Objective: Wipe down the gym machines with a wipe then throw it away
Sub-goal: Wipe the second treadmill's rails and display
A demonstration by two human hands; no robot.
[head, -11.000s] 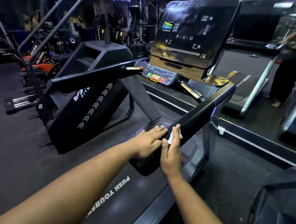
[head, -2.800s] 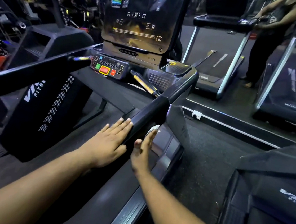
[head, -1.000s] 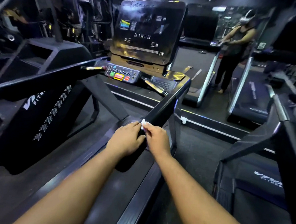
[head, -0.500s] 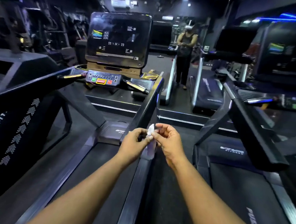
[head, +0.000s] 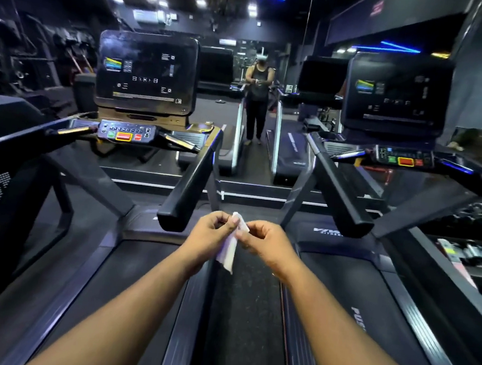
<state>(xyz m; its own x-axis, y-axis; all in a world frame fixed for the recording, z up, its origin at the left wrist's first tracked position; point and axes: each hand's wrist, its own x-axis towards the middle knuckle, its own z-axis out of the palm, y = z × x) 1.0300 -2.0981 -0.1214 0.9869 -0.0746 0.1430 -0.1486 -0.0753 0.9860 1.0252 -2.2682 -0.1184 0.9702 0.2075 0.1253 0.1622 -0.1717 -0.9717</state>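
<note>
Between two treadmills, left hand (head: 211,235) and right hand (head: 266,240) both pinch the wipe (head: 231,244), which hangs between them. Left rail (head: 187,190) just ahead-left, right rail (head: 339,202) ahead-right, consoles (head: 123,134) beyond.

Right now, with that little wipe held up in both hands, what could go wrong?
The wipe is only pinched at its top between the left hand and the right hand, and most of it dangles free. If either grip loosens, it could fall into the dark floor gap between the two treadmills. The end of the left treadmill's handrail also juts out close in front of the hands, so a careless step forward might bump it.
</note>
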